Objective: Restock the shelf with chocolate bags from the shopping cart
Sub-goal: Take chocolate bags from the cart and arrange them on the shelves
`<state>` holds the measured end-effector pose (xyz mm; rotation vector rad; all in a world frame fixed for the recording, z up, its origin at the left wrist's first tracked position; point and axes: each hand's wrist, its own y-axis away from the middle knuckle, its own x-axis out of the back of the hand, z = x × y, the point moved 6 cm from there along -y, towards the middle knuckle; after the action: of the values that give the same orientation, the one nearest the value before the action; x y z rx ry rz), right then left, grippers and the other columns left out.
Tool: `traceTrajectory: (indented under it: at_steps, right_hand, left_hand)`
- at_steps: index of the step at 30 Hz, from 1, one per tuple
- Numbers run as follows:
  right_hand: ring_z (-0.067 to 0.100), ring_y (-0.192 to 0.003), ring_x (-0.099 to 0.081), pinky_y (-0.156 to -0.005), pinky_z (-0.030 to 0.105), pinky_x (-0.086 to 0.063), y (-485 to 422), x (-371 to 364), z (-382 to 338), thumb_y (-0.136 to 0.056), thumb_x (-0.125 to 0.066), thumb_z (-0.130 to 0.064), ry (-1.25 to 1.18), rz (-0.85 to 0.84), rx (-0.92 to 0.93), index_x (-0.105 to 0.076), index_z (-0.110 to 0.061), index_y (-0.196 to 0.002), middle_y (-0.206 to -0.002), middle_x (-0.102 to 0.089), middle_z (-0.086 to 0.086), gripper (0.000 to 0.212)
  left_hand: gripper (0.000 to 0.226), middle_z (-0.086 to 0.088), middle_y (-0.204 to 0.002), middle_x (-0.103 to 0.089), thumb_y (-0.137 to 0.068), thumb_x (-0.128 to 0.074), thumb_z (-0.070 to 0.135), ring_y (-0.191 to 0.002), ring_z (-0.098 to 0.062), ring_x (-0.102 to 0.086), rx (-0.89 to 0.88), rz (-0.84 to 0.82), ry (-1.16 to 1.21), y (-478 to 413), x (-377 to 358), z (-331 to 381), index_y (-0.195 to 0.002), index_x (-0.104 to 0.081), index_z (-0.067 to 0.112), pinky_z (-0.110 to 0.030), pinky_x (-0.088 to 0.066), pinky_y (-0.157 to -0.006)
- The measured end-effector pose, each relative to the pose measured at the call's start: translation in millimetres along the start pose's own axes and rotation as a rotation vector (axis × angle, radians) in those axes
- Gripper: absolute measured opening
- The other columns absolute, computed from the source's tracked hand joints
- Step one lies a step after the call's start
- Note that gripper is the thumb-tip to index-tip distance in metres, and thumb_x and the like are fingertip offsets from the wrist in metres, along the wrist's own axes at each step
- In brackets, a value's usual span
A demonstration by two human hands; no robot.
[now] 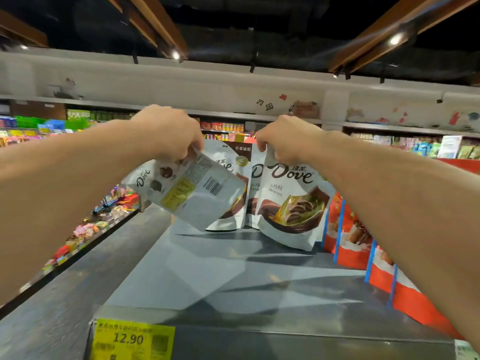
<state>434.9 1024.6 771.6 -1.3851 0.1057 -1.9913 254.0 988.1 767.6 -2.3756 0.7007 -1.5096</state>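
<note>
Left hand (pixel 168 133) grasping tilted bag (pixel 187 188), right hand (pixel 288 137) pinching upright bag (pixel 291 201), bare shelf (pixel 207 276) in front

A yellow price tag (pixel 132 340) reading 12.90 is stuck on the near front edge, at the lower left. A row of red packages with blue stripes (pixel 363 245) stands along the right side, running from near to far. Across the aisle, blurred colourful goods (pixel 85 227) fill lower racks at left, and spot lights (pixel 395 39) shine between wooden ceiling beams (pixel 384 29).
</note>
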Motion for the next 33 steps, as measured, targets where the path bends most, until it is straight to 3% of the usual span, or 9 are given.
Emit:
traceTrajectory:
  at_steps: [4,7,12,19,22,24,26,29,33]
  right_hand:
    - [0.022,-0.108,-0.058,-0.08,0.032,-0.047,-8.7,-8.1,-9.8,-0.089,-0.057,-0.004,-0.063,0.016,0.026,-0.066,-0.026,-0.111,-0.117,-0.064,-0.001,0.032]
    - [0.022,-0.103,-0.055,-0.077,0.031,-0.045,-16.1,-16.3,-12.6,-0.089,-0.061,-0.008,-0.103,-0.008,0.024,-0.065,-0.027,-0.108,-0.118,-0.062,0.0,0.027]
    - [0.021,-0.09,-0.052,-0.071,0.031,-0.045,-19.2,-23.3,-5.1,-0.086,-0.06,-0.011,-0.116,-0.024,-0.017,-0.061,-0.021,-0.113,-0.111,-0.063,0.004,0.029]
    - [0.027,-0.094,-0.059,-0.079,0.041,-0.056,-11.3,-23.3,-4.3,-0.084,-0.054,-0.009,-0.157,-0.024,-0.043,-0.064,-0.024,-0.115,-0.112,-0.064,0.005,0.036]
    - [0.027,-0.099,-0.058,-0.082,0.039,-0.055,-10.6,-21.1,-7.0,-0.087,-0.056,-0.012,-0.148,-0.055,-0.049,-0.06,-0.026,-0.124,-0.119,-0.062,0.005,0.04]
    - [0.028,-0.104,-0.057,-0.082,0.037,-0.052,-10.7,-19.4,-7.8,-0.089,-0.055,-0.011,-0.121,-0.059,-0.054,-0.058,-0.022,-0.129,-0.123,-0.06,0.007,0.041]
    - [0.028,-0.104,-0.058,-0.083,0.037,-0.053,-10.2,-17.5,-8.8,-0.091,-0.052,-0.009,-0.103,-0.053,-0.06,-0.058,-0.018,-0.129,-0.122,-0.061,0.007,0.039]
    - [0.025,-0.093,-0.058,-0.072,0.033,-0.05,-11.1,-18.2,-8.1,-0.09,-0.053,-0.007,-0.11,-0.068,-0.085,-0.06,-0.016,-0.123,-0.113,-0.063,0.007,0.036]
    - [0.027,-0.097,-0.062,-0.083,0.037,-0.056,-14.5,-21.9,-9.1,-0.087,-0.056,-0.009,-0.081,-0.088,-0.074,-0.06,-0.014,-0.124,-0.112,-0.064,0.007,0.037]
  left_hand:
    - [0.042,0.017,-0.101,-0.068,-0.083,-0.057,0.013,-0.087,-0.014,-0.059,-0.109,-0.013,-0.051,-6.4,-4.2,13.5,-0.108,-0.067,0.046,-0.03,-0.053,-0.073]
    - [0.028,0.02,-0.105,-0.069,-0.09,-0.057,0.031,-0.099,-0.013,-0.059,-0.183,0.012,-0.061,-7.5,-6.4,22.7,-0.111,-0.067,0.047,-0.033,-0.046,-0.087]
    - [0.011,0.018,-0.093,-0.064,-0.091,-0.059,0.048,-0.085,-0.011,-0.054,-0.13,-0.094,0.035,-6.9,-21.6,10.6,-0.096,-0.067,0.042,-0.029,-0.05,-0.071]
    - [0.007,0.014,-0.094,-0.066,-0.088,-0.06,0.048,-0.088,-0.008,-0.061,-0.192,-0.302,0.304,11.2,-49.7,18.3,-0.087,-0.064,0.042,-0.028,-0.048,-0.077]
    - [0.072,0.005,-0.092,-0.07,-0.07,-0.036,0.085,-0.085,-0.011,-0.064,-0.009,-0.462,0.537,25.1,-61.9,7.9,-0.097,-0.072,0.03,-0.034,-0.049,-0.086]
    - [0.094,0.0,-0.077,-0.068,-0.055,-0.018,0.093,-0.075,-0.016,-0.065,0.131,-0.493,0.444,30.0,-74.1,-5.3,-0.083,-0.071,0.021,-0.04,-0.053,-0.089]
    - [0.096,-0.002,-0.07,-0.066,-0.056,-0.019,0.098,-0.069,-0.017,-0.065,0.202,-0.582,0.352,35.8,-93.2,-10.8,-0.076,-0.065,0.015,-0.042,-0.056,-0.087]
    - [0.086,-0.013,-0.116,-0.064,-0.08,-0.042,0.08,-0.09,-0.026,-0.068,0.379,-0.821,0.47,50.1,-133.5,-6.7,-0.125,-0.054,0.008,-0.036,-0.057,-0.072]
    - [0.084,-0.011,-0.122,-0.058,-0.081,-0.056,0.07,-0.09,-0.025,-0.062,0.484,-1.008,0.635,66.3,-157.5,14.2,-0.135,-0.046,0.007,-0.035,-0.057,-0.074]
